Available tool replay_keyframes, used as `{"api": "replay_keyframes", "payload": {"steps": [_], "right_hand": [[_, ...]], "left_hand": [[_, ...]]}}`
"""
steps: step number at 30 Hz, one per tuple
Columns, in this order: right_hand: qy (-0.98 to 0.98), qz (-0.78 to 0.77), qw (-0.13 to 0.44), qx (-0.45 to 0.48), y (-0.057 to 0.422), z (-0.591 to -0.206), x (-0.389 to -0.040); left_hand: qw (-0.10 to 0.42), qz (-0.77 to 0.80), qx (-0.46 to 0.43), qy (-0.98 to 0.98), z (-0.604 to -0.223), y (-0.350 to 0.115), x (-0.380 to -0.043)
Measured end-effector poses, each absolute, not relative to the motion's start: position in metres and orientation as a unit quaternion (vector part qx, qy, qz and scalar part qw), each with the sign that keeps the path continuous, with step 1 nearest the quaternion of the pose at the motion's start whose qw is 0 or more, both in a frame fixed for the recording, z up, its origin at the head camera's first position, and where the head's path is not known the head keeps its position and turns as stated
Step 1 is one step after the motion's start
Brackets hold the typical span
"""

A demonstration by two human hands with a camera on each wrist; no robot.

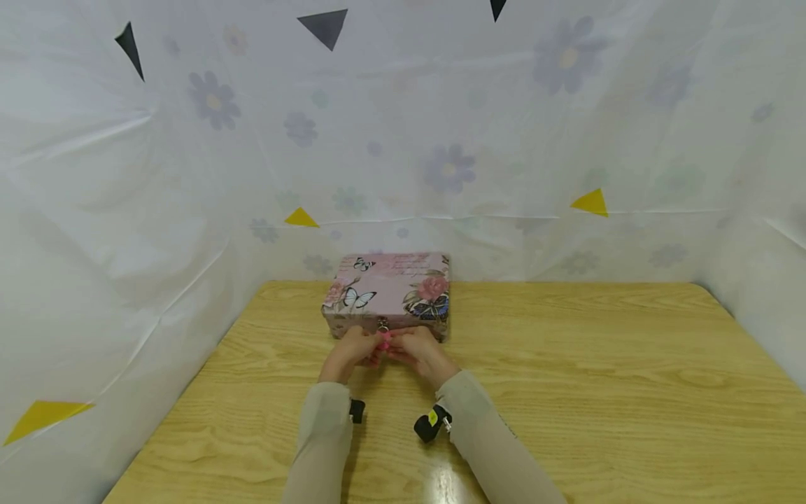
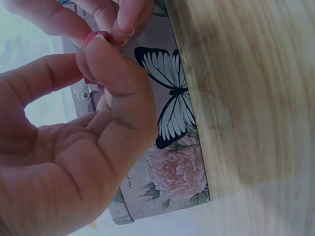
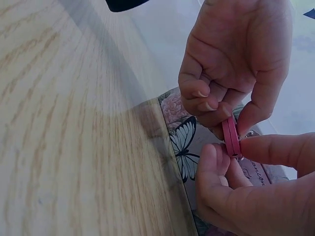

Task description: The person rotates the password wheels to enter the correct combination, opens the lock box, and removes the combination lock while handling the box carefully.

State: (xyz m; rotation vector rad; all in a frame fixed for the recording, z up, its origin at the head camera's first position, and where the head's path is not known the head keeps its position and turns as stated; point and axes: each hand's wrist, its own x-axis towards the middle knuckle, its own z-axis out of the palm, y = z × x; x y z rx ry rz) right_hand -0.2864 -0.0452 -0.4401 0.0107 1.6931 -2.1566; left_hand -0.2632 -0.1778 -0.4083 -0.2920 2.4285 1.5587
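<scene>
A pink box (image 1: 393, 287) printed with butterflies and roses sits near the back of the table, lid down, its front latch toward me. At that latch is a small pink padlock (image 1: 385, 341), its metal shackle showing just above. My left hand (image 1: 354, 348) pinches the padlock from the left between thumb and fingers. From the other side my right hand (image 1: 423, 350) pinches it too. In the right wrist view the padlock (image 3: 232, 136) stands edge-on between both sets of fingertips, close to the box front. Fingers partly cover it in the left wrist view.
The wooden table (image 1: 598, 385) extends far to the right of the box. A white flowered curtain (image 1: 403, 140) hangs behind and at both sides, with yellow and dark triangles on it. Black wrist-worn devices (image 1: 428, 425) are under the sleeves.
</scene>
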Motion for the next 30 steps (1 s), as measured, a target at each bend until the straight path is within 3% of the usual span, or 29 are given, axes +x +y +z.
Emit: {"api": "replay_keyframes", "payload": {"steps": [30], "right_hand": [[0.612, -0.764, 0.205, -0.016, -0.0433, -0.4422, -0.2878]], "left_hand": [[0.113, 0.548, -0.104, 0.822, -0.4075, -0.1798, -0.2625]]}}
